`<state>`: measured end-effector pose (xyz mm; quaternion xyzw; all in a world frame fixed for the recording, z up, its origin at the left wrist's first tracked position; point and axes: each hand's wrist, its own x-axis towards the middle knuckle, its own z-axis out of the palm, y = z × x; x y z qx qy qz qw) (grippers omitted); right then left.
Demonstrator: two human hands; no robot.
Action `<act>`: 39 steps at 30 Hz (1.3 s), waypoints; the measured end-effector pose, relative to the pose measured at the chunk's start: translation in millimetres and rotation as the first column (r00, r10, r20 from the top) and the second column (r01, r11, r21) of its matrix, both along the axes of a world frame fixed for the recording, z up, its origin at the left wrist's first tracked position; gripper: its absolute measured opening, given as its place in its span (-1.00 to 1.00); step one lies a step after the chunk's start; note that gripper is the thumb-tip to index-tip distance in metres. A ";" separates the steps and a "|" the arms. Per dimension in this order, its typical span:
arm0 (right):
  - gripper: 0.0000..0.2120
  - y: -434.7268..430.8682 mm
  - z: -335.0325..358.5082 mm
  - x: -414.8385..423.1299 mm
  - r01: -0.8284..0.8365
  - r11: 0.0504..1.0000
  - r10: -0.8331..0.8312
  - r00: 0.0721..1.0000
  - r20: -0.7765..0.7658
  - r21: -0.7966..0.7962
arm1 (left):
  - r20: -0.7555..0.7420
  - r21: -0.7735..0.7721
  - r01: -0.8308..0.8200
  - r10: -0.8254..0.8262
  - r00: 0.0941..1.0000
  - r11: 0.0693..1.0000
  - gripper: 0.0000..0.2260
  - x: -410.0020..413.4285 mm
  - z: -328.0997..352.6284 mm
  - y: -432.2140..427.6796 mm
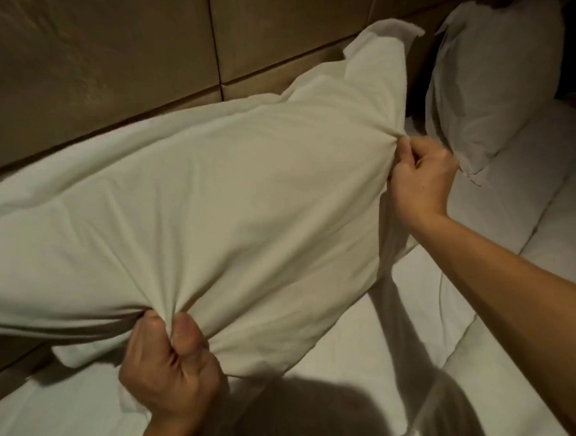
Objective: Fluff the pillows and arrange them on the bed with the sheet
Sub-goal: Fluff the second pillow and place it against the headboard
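Counting: two pillows [213,196], two hands [420,178]

Near pillow [213,196] lies left of far pillow [490,88].

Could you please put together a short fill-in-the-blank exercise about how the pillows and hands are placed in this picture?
1. The large pillow is gripped by ____ hands at once.
2. The left hand bunches the pillow's near edge in a ____.
3. The second pillow leans upright against the ____.
4. The right hand pinches the large pillow's edge nearest the ____ pillow.

Missing words: two; fist; headboard; second
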<state>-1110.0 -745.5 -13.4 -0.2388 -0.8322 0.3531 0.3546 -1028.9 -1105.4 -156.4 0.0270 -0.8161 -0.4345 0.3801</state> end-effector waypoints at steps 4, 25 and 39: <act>-0.67 -7.0 -8.0 -2.9 0.023 1.000 -0.023 1.000 -0.001 -0.003 | 0.006 -0.141 0.013 -0.012 1.000 0.990 -0.75 2.3 17.4 -2.1; -0.69 -14.9 -5.8 1.1 0.027 0.999 -0.028 0.996 0.079 0.017 | 0.093 -0.145 0.074 -0.061 0.994 0.987 -0.68 14.2 54.0 8.6; -0.69 -18.9 -3.2 4.3 0.036 0.999 -0.034 0.994 0.103 -0.024 | 0.099 -0.126 0.103 -0.091 0.991 0.987 -0.65 17.5 58.1 8.3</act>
